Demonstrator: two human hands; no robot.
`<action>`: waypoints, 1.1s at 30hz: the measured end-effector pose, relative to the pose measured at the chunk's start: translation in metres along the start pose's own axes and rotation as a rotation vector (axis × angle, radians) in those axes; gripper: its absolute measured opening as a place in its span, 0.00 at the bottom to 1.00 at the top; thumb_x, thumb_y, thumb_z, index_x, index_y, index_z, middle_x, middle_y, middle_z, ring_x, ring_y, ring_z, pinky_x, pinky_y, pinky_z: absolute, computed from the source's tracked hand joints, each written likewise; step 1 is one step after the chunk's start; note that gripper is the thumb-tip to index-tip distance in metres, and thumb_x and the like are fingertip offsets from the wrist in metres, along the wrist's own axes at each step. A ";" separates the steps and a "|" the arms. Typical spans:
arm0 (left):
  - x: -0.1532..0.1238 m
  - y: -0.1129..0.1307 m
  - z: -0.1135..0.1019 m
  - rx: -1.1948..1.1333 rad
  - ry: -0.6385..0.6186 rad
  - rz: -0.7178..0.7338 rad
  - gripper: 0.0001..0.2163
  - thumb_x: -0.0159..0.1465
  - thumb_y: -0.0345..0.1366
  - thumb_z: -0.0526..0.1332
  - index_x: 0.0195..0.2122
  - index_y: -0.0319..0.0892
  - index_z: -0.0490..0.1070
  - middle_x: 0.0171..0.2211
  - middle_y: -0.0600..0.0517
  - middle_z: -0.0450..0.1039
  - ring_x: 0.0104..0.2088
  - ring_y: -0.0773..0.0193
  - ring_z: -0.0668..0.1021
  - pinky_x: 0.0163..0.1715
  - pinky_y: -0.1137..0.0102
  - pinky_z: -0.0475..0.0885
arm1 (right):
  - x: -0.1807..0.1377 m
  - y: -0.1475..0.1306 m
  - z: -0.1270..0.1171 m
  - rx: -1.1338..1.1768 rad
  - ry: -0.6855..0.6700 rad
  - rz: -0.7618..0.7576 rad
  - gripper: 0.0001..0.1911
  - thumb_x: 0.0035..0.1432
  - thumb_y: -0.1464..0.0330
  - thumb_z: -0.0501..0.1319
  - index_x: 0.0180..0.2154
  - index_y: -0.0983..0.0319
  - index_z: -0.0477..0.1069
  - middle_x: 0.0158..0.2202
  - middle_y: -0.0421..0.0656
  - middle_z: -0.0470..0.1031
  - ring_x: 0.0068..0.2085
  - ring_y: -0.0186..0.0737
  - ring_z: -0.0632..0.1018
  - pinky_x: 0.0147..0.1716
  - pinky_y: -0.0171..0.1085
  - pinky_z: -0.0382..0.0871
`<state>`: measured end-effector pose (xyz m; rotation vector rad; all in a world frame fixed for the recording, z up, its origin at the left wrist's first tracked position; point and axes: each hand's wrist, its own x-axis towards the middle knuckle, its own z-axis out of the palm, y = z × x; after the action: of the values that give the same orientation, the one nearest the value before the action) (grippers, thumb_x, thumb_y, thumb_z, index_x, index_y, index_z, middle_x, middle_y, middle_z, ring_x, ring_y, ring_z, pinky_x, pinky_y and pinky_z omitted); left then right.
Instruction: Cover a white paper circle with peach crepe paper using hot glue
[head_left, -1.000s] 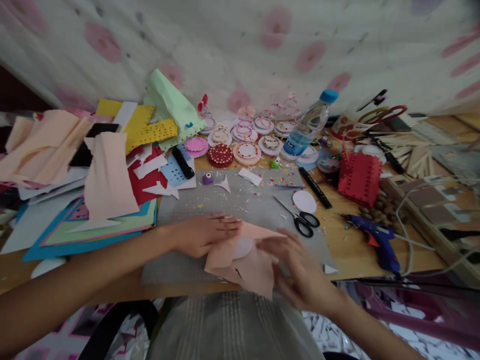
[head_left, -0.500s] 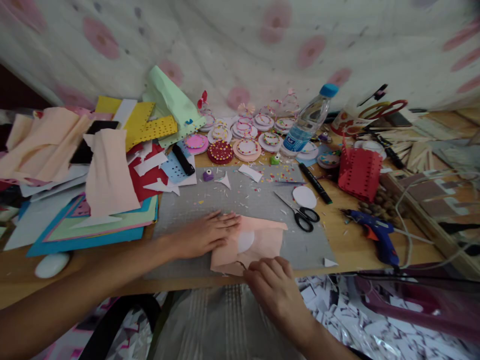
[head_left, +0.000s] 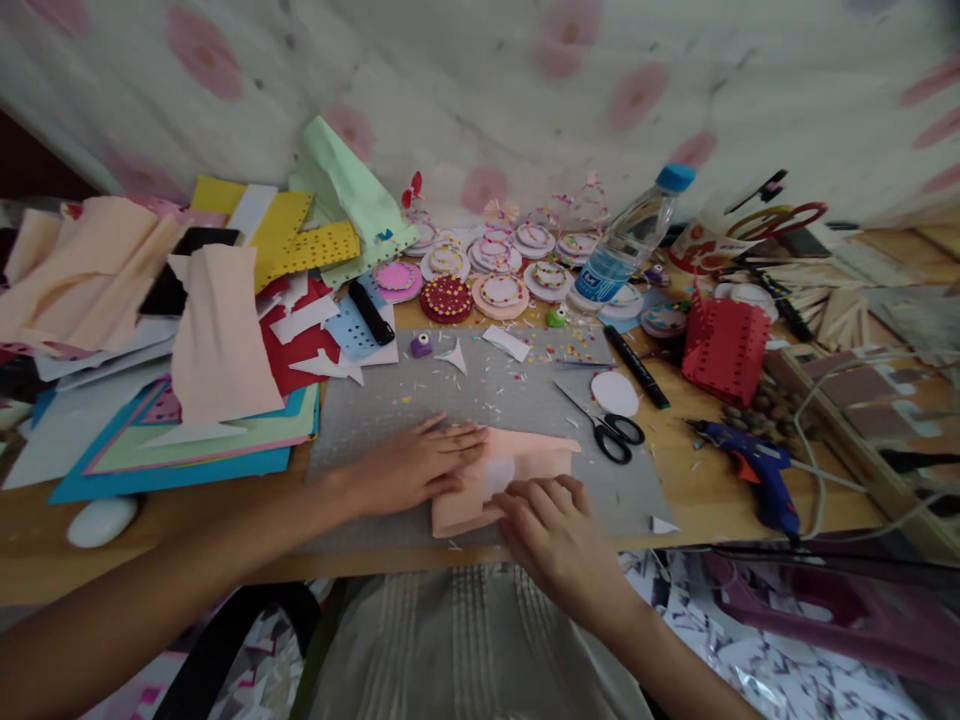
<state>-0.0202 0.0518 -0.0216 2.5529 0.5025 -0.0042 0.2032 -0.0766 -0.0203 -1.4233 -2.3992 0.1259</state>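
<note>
"Far left of frame?"
"Coloured paper stack (head_left: 187, 459), peach strip (head_left: 223, 345) lying on top."
"Left hand?"
"Left hand (head_left: 426, 464): lower centre, open, palm down, fingers spread, flat on the peach sheet (head_left: 459, 514)."
"Where's that sheet?"
"Lower centre, on the grey mat (head_left: 375, 400), near edge folded over. White disc (head_left: 498, 472) on it, partly covered."
"Right hand?"
"Right hand (head_left: 551, 530): lower frame, right of centre. Fingers curled in, pinching the sheet's folded edge."
"Further right?"
"Black-handled scissors (head_left: 618, 438) just beside a white circle (head_left: 615, 393); then blue glue gun (head_left: 752, 468), right side, on the table (head_left: 701, 510)."
</note>
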 end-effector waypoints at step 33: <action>-0.003 -0.011 -0.006 -0.443 0.193 0.142 0.11 0.65 0.32 0.58 0.49 0.41 0.71 0.58 0.41 0.71 0.63 0.56 0.67 0.63 0.57 0.61 | 0.087 0.021 0.000 0.652 -0.201 0.042 0.07 0.54 0.79 0.65 0.29 0.61 0.76 0.39 0.44 0.76 0.44 0.39 0.77 0.45 0.37 0.72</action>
<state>-0.0275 0.0623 -0.0213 2.1548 0.3460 0.3674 0.1830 0.0094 -0.0034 -1.1775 -2.1616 1.0000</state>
